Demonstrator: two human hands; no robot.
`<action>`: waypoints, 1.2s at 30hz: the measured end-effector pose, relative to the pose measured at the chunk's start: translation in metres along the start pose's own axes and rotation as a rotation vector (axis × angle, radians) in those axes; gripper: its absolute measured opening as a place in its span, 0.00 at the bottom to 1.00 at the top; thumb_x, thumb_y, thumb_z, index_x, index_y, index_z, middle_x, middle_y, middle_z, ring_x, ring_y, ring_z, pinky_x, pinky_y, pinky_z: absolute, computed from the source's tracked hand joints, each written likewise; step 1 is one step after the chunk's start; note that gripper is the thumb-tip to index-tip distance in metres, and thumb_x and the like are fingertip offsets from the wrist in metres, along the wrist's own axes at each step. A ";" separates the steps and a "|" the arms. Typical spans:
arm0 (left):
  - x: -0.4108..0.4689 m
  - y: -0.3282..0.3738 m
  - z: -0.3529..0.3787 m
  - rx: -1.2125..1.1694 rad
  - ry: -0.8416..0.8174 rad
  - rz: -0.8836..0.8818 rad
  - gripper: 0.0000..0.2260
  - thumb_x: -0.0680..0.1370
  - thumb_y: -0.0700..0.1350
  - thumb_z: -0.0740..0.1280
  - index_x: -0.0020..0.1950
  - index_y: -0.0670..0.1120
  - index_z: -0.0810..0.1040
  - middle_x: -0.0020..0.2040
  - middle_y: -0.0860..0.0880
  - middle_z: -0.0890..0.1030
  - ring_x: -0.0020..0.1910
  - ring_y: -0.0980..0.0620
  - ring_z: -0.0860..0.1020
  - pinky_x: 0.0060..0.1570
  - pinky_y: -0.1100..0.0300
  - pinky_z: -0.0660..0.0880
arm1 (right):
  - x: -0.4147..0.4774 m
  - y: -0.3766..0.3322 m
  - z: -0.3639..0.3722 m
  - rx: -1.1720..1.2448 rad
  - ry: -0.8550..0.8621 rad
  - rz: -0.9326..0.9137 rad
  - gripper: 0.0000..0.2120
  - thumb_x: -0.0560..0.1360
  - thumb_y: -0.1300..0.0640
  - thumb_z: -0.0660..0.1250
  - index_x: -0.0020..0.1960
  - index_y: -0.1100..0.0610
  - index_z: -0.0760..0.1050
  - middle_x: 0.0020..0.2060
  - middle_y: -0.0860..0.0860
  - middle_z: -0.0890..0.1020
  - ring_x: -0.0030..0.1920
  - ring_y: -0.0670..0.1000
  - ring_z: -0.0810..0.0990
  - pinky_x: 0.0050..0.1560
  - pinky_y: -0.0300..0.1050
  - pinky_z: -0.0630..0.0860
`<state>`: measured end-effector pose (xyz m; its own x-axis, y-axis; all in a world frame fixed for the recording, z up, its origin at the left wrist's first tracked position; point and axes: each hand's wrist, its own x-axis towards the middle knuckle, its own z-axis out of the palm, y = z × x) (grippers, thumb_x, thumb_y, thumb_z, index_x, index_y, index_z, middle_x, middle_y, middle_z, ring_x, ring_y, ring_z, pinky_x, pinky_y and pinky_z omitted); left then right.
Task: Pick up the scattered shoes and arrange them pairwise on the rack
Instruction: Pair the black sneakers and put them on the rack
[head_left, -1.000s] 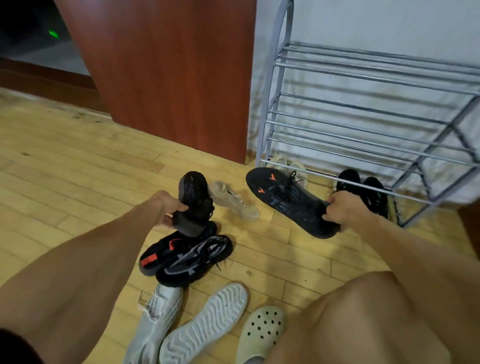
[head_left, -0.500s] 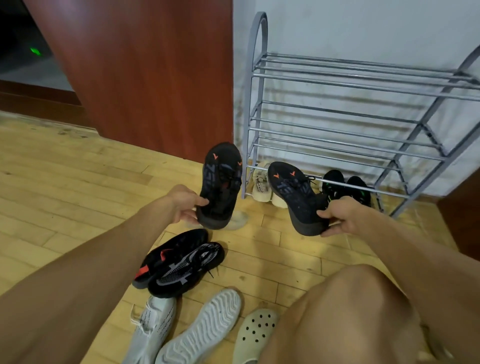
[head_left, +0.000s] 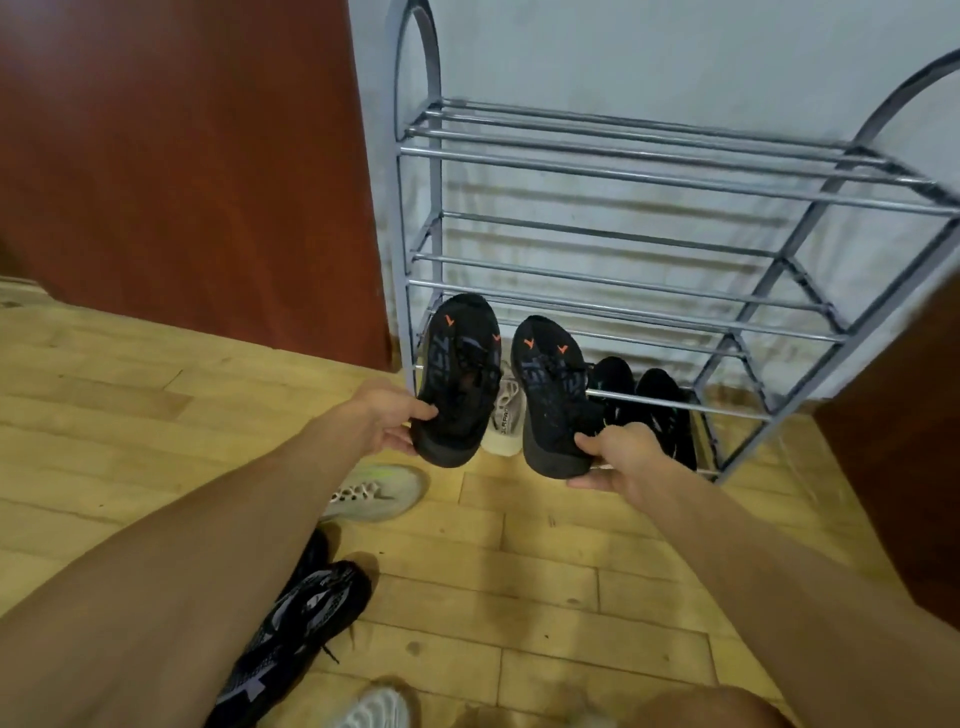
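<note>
I hold a matching pair of black sneakers with orange marks, toes toward the grey metal shoe rack (head_left: 649, 179). My left hand (head_left: 387, 418) grips the heel of the left black sneaker (head_left: 460, 374). My right hand (head_left: 621, 457) grips the heel of the right black sneaker (head_left: 550, 395). Both sneakers hang in the air side by side just in front of the rack's lowest tier. The rack's upper shelves hold nothing. A black pair (head_left: 644, 402) and a beige shoe (head_left: 504, 415) sit at the rack's bottom level.
On the wooden floor lie a pale shoe with a green tint (head_left: 379, 493), a black-and-grey knit sneaker (head_left: 306, 629) and a white shoe (head_left: 374, 709). A red-brown wooden panel (head_left: 182, 171) stands left of the rack. Dark furniture (head_left: 904, 467) flanks its right side.
Both hands have lifted the two black sneakers up and forward, bringing them together side by side in front of the rack. The view has moved closer to the rack.
</note>
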<state>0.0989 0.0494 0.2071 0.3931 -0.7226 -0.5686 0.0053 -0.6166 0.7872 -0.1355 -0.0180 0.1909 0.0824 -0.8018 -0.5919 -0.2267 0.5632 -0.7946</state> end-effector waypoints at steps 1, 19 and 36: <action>0.011 0.005 0.006 -0.006 -0.007 0.010 0.13 0.76 0.35 0.68 0.59 0.33 0.75 0.60 0.36 0.79 0.47 0.41 0.78 0.48 0.47 0.77 | 0.012 -0.001 0.003 0.031 0.013 0.000 0.02 0.75 0.69 0.67 0.48 0.66 0.74 0.53 0.61 0.79 0.48 0.61 0.80 0.44 0.59 0.82; 0.162 0.043 0.046 -0.140 0.123 0.080 0.14 0.78 0.36 0.65 0.64 0.37 0.75 0.61 0.38 0.79 0.58 0.39 0.80 0.36 0.53 0.79 | 0.145 -0.033 0.053 0.065 0.133 -0.099 0.07 0.78 0.62 0.65 0.53 0.63 0.78 0.53 0.62 0.83 0.49 0.62 0.84 0.41 0.50 0.83; 0.081 0.004 -0.023 0.189 0.101 0.208 0.08 0.78 0.45 0.66 0.52 0.43 0.81 0.55 0.50 0.78 0.60 0.50 0.75 0.58 0.58 0.71 | 0.045 -0.034 0.095 -0.998 -0.133 -0.312 0.17 0.77 0.60 0.60 0.64 0.61 0.72 0.60 0.60 0.71 0.49 0.61 0.79 0.42 0.52 0.82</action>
<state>0.1525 -0.0048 0.1698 0.4572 -0.8106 -0.3659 -0.2527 -0.5129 0.8204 -0.0314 -0.0544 0.1784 0.3665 -0.8206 -0.4385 -0.8684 -0.1325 -0.4779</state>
